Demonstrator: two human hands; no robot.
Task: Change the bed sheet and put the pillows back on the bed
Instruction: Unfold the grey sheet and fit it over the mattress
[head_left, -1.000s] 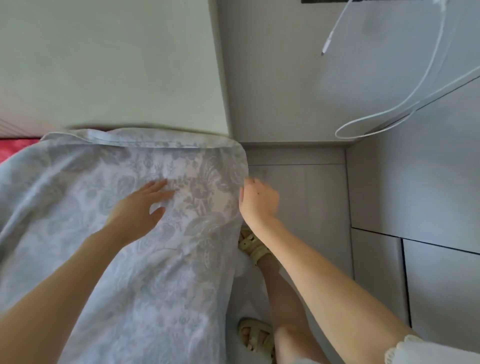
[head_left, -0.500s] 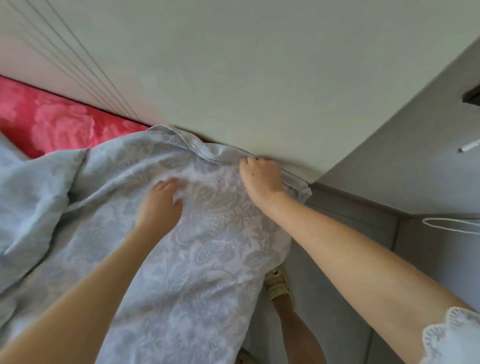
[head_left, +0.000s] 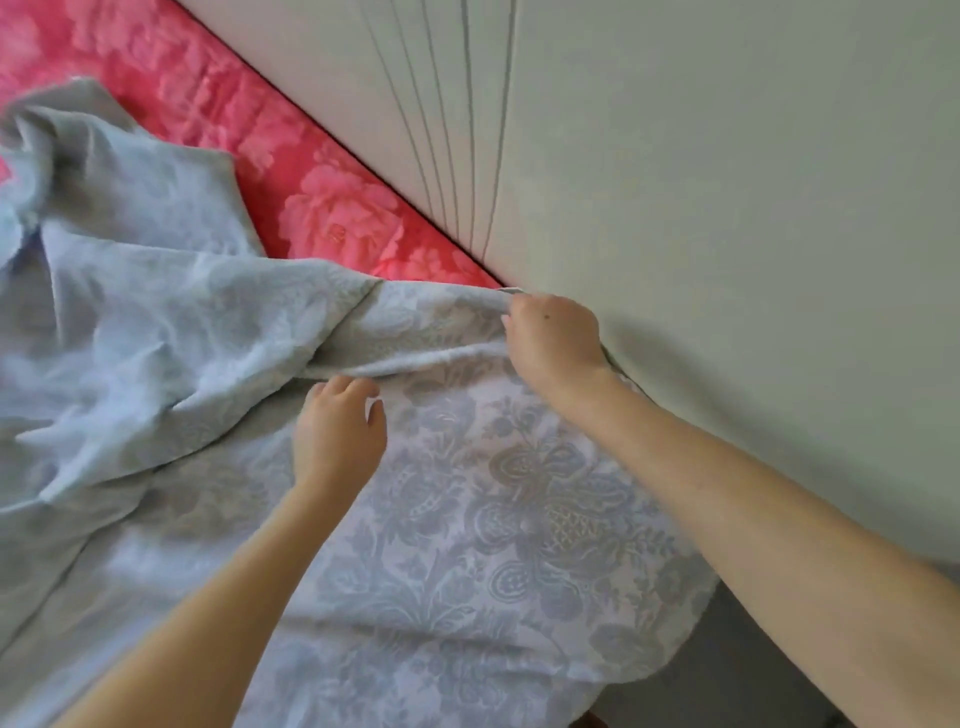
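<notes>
**While the right hand (head_left: 553, 338) grips the hem, the left hand (head_left: 337, 434) sits on the sheet (head_left: 519, 525)**

As the person leans over the corner of the bed, both bare arms are stretched out across the cloth. Look at the right hand: it is closed tight, fingers curled round the top edge of the sheet, right up against the pale headboard (head_left: 701, 182). From that fist a taut ridge of fabric runs leftward.

Now the left hand. It lies on the sheet just below that ridge, near the right hand but not touching it. The fingers are bent, the tips at the fold and the thumb out to the side. Whether it has pinched any cloth, I cannot tell from where I stand.

And the sheet itself, blue-grey with a woven flower pattern, lies fairly smooth over the near corner and hangs over the rounded edge. Out to the left it is rumpled and heaped in loose folds. Beyond those folds a red flowered bed surface (head_left: 322, 208) lies bare, running along the foot of the grooved headboard. Down at the lower right, past the hanging edge, there is a strip of grey floor (head_left: 727, 691).
</notes>
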